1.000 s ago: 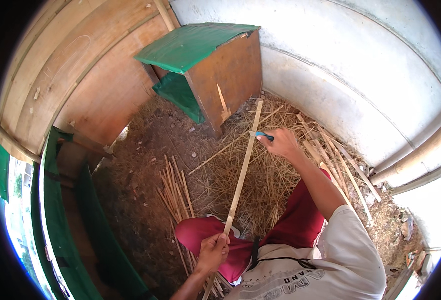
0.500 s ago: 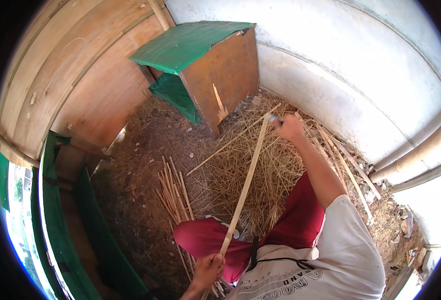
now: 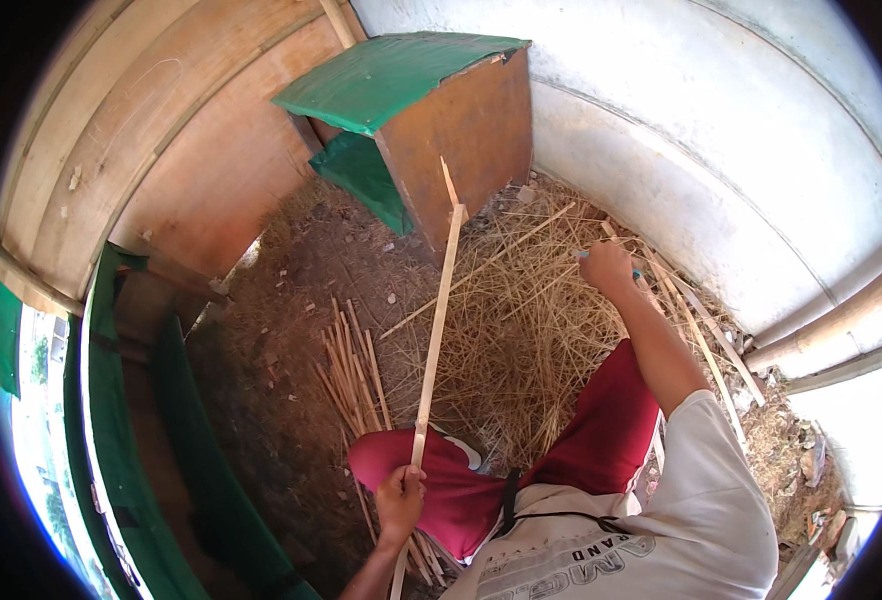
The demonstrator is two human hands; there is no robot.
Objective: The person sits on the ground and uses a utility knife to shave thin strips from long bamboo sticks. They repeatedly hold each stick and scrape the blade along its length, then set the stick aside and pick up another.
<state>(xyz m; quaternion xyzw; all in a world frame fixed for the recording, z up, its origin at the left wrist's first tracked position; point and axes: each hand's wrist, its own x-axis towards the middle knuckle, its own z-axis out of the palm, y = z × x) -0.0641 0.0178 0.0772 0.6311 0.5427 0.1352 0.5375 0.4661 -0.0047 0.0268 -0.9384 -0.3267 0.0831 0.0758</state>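
Dirt floor strewn with straw, hemmed by a curved pale wall and wooden boards. Wooden box with a green lid standing at the far edge, taken as landmark. Long bamboo strip running from just before the box down to the left hand, grip closed round its lower part. Right hand to the right of the box, over the straw pile, grip pinching a small blue-handled tool. Bundle of thin sticks lying on the floor below the box, left of the strip.
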